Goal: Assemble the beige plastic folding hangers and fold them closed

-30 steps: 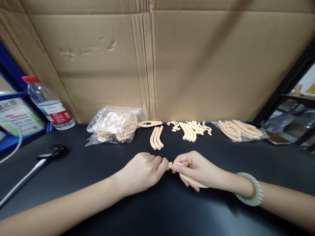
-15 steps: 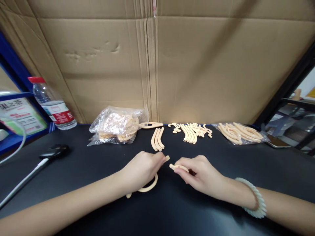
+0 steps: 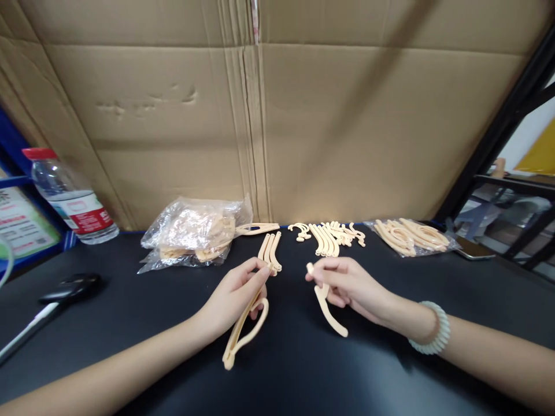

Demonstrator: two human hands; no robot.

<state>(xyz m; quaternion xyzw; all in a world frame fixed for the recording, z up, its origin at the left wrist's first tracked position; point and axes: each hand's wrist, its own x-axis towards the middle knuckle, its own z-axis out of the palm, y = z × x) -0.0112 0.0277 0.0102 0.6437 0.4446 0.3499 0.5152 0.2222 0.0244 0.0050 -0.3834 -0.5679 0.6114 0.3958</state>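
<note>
My left hand (image 3: 243,289) is closed around a beige hanger arm (image 3: 236,338) that slants down towards me. A thin curved strip bows out from the arm's right side and meets it at the lower end. Between the fingers and thumb of my right hand (image 3: 342,280) is a smaller beige hanger hook piece (image 3: 328,312). Its curved tail hangs below the fingers and a short end (image 3: 310,268) pokes out by the fingertips; the middle is hidden. Both pieces are apart, above the black table. Just beyond my left fingertips lie several loose curved arms (image 3: 272,249).
At the back are a plastic bag of beige parts (image 3: 191,228), more curved arms (image 3: 324,240), small hook-shaped pieces (image 3: 347,232) and a flat bag of parts (image 3: 410,237) beside a phone (image 3: 474,249). Left stand a bottle (image 3: 80,202) and a black device with a white cable (image 3: 71,288).
The left-hand hanger arm has turned so its length and curved strip show. My right hand has rotated, and its piece now hangs downward. The whole view has shifted slightly.
</note>
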